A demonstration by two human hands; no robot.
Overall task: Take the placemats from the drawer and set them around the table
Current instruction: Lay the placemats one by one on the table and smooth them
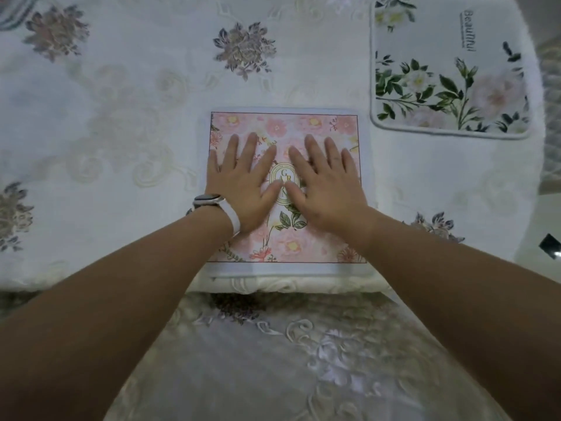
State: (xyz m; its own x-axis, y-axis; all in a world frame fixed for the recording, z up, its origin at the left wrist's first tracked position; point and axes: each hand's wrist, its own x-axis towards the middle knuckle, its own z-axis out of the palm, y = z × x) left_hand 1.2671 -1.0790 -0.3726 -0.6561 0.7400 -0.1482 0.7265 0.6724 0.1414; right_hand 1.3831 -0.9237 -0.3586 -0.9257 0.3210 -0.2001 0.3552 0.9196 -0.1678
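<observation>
While the left hand [246, 189] and right hand [328, 189] lie flat side by side on the pink placemat [303, 247], their fingers [252, 144] are straight and spread. They grasp nothing and only press the mat down. That mat sits square at the near edge of the counter [121, 117], on the embroidered cloth [243, 47], directly in front of the person. A white placemat [449, 71] with green leaves lies farther off to the right, apart from the pink one, near the counter's rounded edge. A watch [209, 200] is strapped to the left wrist. The drawer is not in view.

The step in hand looks like setting and smoothing this place. Two mats are down, so the task seems partly done, though I cannot tell how many places remain. Next, the hands should lift straight off without dragging the mat askew. They would then fetch another mat and lay it at a free stretch of the counter, perhaps to the left.
</observation>
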